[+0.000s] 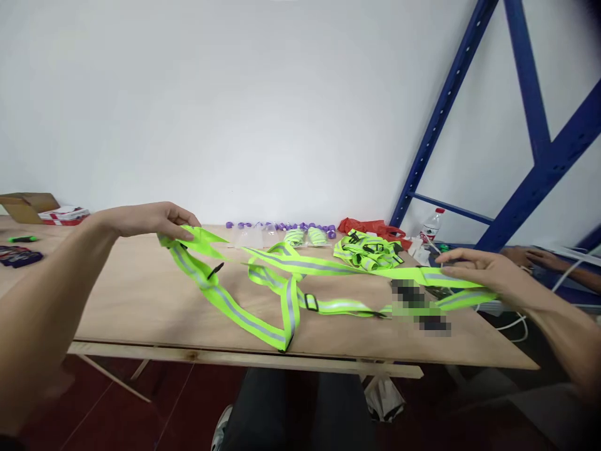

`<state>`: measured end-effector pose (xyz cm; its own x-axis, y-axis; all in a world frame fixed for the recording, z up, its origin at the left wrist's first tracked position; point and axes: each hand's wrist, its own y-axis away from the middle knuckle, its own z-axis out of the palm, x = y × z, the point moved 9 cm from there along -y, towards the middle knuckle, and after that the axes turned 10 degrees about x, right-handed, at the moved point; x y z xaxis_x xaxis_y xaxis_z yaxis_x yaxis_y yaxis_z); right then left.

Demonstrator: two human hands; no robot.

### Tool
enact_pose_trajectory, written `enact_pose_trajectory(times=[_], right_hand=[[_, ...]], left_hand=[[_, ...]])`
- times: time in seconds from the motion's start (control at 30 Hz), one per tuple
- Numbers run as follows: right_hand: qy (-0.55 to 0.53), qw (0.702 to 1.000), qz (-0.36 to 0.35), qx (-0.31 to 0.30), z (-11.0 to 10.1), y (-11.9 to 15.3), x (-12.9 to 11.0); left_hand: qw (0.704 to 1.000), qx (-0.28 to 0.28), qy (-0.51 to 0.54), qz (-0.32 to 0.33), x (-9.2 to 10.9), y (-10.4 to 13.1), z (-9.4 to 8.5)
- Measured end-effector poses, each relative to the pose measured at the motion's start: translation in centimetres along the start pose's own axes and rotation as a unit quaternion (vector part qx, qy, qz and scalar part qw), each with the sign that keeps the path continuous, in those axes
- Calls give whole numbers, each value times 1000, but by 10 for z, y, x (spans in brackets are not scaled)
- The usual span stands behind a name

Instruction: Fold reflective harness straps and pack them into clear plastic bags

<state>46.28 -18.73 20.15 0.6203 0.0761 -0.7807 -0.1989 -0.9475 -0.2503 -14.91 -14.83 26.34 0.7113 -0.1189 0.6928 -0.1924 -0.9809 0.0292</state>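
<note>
A neon-yellow reflective harness (pixel 288 307) with grey stripes and black buckles is stretched between my two hands above the table. My left hand (pixel 164 222) pinches a folded part of its strap at the left, raised off the wood. Over at the right, my right hand (pixel 476 269) grips another strap end between thumb and fingers. The middle straps sag in loops, and the lowest loop hangs near the table's front edge. A black strap adjuster (pixel 310 302) shows on one strap. Pixelated blocks hide a patch near the right straps.
Behind the harness lie a pile of similar neon straps (pixel 369 250), packed neon rolls (pixel 317 236), purple rolls (pixel 282 226) and a red bag (pixel 370 228). A bottle (pixel 431 225) stands by the blue rack (pixel 436 119). Another person's hand (pixel 542 258) is at far right.
</note>
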Motion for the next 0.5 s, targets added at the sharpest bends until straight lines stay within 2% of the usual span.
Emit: enact_pose_trajectory(times=[0.03,0.1,0.13,0.2,0.27,0.33,0.43,0.47,0.5], right_hand=[[27,999,8,-19,-4,5,0],[104,993,-48,16,-20,16,-13],[144,985,-90,38,-26,24,-23],[192,964,-175,59,-28,44,-44],[191,950,-234,83,-29,61,-60],[159,947,-224,165,-41,68,-66],[78,927,-128,344,-71,74,-60],[54,922,-107,368,-74,75,-58],[42,927,-96,360,-70,72,-57]], left_hand=[[998,24,-61,13,3,3,-6],[975,121,-183,27,10,9,-26],[951,184,-246,28,15,13,-37],[882,304,-360,17,25,24,-55],[819,381,-429,16,35,34,-61],[778,430,-456,42,45,41,-60],[743,498,-437,94,60,55,-59],[743,526,-400,108,64,62,-62],[753,552,-338,122,66,68,-67]])
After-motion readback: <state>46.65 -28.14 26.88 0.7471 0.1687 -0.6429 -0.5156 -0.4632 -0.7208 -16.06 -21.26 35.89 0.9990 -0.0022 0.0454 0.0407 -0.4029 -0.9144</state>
